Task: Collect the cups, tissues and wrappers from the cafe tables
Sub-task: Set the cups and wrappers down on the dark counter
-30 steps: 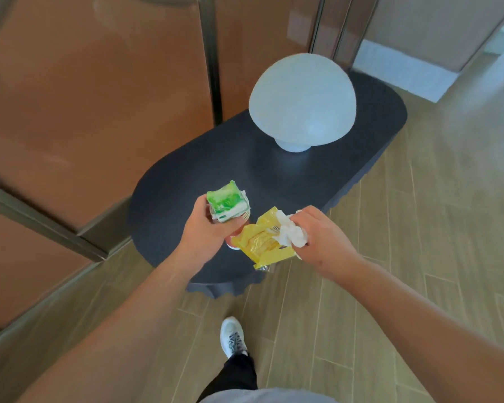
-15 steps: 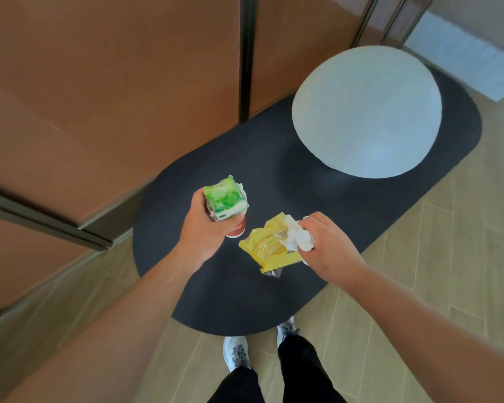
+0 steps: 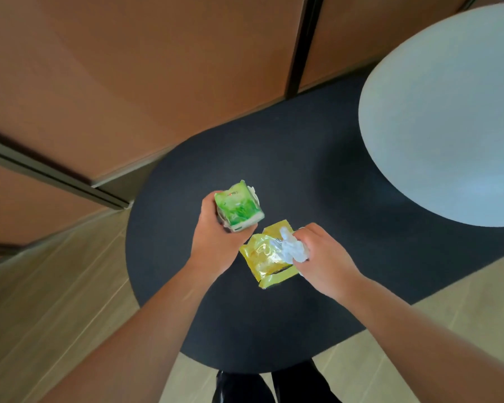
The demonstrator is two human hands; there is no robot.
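Above dark table [image 3: 303, 170], left hand [image 3: 216, 242] gripping green carton [image 3: 239, 209], right hand [image 3: 323, 257] clutching yellow wrapper [image 3: 265, 257], tissue [image 3: 291, 247].

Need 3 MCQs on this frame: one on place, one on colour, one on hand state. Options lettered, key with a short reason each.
1. Where is the green carton?
A. lying on the table
B. held in the left hand
C. on the floor

2. What colour is the wrapper held in the right hand?
A. red
B. blue
C. yellow

3. How is the right hand?
A. gripping the wrapper and a white tissue
B. flat on the dark table
C. hanging with nothing in it

Key:
1 B: the left hand has its fingers curled round the carton above the table.
2 C: the crinkled film is plainly yellow.
3 A: its fingers pinch both together.
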